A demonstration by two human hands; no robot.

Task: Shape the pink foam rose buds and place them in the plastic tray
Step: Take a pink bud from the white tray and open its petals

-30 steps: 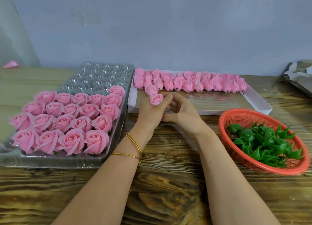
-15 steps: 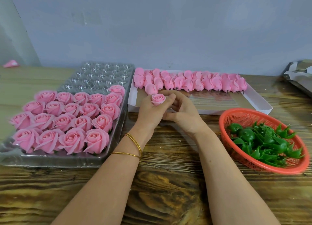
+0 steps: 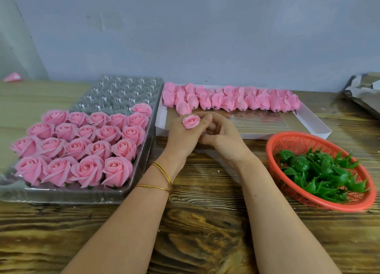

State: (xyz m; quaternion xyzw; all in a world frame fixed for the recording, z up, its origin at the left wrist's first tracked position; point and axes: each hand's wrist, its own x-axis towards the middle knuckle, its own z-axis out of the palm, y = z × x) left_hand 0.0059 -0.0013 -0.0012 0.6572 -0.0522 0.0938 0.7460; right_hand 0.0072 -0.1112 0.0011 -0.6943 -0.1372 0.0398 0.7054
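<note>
My left hand (image 3: 183, 138) grips a small pink foam rose bud (image 3: 190, 121), its petals facing up toward me. My right hand (image 3: 222, 139) sits close against the left one, fingers curled under the bud; what they touch is hidden. To the left lies the clear plastic tray (image 3: 121, 88), its near rows filled with several shaped pink roses (image 3: 82, 148) and its far cells bare. Behind my hands, a white cardboard box (image 3: 316, 125) holds a row of several unshaped pink buds (image 3: 236, 99).
A red plastic basket (image 3: 304, 140) with several green plastic calyxes (image 3: 320, 171) stands at the right. Crumpled grey packaging (image 3: 364, 91) lies at the far right. A pink scrap (image 3: 12, 77) lies far left. Everything rests on a wooden table (image 3: 205, 232) against a grey wall.
The bud in my left hand has turned and its petals have spread a little wider. Both hands stay in the same spot in front of the white box.
</note>
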